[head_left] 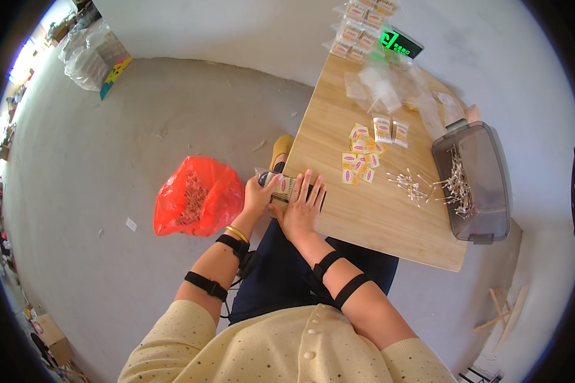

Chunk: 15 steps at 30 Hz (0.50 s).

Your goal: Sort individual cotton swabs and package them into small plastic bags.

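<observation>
At the table's left edge lies a small clear packet of cotton swabs (281,186) with a yellow and white label. My left hand (257,195) pinches its left end, thumb on top. Fingers stretched out and slightly apart, my right hand (302,214) rests flat over its right part. Something black shows under and beside the packet; its kind is hidden by my hands. Loose yellow and white label cards (359,159) are spread farther in on the table, with two filled swab packets (390,131) just beyond them.
Loose cotton swabs (410,186) lie near a grey plastic bin (492,191) holding more. Clear bags (380,89), stacked packets (358,32) and a green-lit display (402,43) stand at the table's far end. A red plastic bag (227,195) sits on the floor at left.
</observation>
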Each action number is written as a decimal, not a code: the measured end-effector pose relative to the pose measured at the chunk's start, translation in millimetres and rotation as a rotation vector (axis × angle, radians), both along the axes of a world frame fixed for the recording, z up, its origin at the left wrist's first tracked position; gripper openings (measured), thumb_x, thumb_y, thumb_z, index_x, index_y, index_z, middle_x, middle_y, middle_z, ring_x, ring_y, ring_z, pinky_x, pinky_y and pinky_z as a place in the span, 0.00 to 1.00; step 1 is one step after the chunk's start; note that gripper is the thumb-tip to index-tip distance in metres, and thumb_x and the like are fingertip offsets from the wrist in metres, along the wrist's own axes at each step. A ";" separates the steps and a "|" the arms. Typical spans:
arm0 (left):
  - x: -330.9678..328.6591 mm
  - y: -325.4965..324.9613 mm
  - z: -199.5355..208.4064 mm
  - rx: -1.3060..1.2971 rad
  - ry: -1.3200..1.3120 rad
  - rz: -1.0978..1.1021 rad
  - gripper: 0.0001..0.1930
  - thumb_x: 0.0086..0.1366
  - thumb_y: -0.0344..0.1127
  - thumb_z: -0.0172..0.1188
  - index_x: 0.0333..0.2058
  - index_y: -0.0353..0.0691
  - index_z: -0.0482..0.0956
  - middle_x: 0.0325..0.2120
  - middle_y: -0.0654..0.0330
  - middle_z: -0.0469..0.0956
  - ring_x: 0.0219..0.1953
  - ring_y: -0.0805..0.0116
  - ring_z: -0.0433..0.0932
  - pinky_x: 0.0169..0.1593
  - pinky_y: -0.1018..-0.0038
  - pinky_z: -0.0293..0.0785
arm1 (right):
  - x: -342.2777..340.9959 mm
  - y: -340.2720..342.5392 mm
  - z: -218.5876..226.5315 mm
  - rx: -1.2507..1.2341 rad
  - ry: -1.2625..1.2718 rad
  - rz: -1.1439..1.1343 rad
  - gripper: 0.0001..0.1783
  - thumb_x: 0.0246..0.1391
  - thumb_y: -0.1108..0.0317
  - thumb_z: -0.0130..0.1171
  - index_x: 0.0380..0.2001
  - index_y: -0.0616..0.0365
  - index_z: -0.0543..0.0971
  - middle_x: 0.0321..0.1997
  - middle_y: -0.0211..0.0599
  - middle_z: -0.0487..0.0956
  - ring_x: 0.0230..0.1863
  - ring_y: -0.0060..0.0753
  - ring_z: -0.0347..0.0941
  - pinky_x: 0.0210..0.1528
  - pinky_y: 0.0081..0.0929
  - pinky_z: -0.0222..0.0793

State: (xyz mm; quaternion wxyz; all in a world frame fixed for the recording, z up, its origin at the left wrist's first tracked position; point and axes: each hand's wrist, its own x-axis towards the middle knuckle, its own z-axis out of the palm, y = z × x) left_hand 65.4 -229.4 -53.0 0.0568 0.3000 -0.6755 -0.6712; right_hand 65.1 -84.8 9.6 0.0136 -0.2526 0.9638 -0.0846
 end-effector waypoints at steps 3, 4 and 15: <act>-0.8 0.8 5.8 0.056 0.003 -0.024 0.16 0.67 0.42 0.70 0.39 0.32 0.84 0.30 0.64 0.84 0.29 0.80 0.78 0.31 0.78 0.75 | -0.5 1.1 0.2 0.018 -0.011 -0.017 0.63 0.55 0.30 0.58 0.73 0.76 0.51 0.80 0.66 0.42 0.80 0.77 0.33 0.78 0.66 0.31; -2.0 1.5 9.4 0.042 -0.033 -0.043 0.16 0.67 0.42 0.69 0.40 0.32 0.84 0.30 0.64 0.84 0.29 0.79 0.78 0.32 0.78 0.75 | -1.5 1.0 -0.5 0.028 -0.020 -0.029 0.63 0.55 0.30 0.58 0.74 0.75 0.51 0.80 0.66 0.42 0.80 0.76 0.33 0.78 0.66 0.31; 13.5 -41.4 -6.6 -0.093 -0.119 0.232 0.27 0.71 0.53 0.63 0.54 0.34 0.74 0.43 0.56 0.78 0.43 0.68 0.78 0.42 0.71 0.76 | -25.0 85.2 -3.0 -0.469 -0.044 0.006 0.42 0.57 0.55 0.66 0.69 0.61 0.64 0.74 0.56 0.61 0.73 0.63 0.56 0.73 0.56 0.54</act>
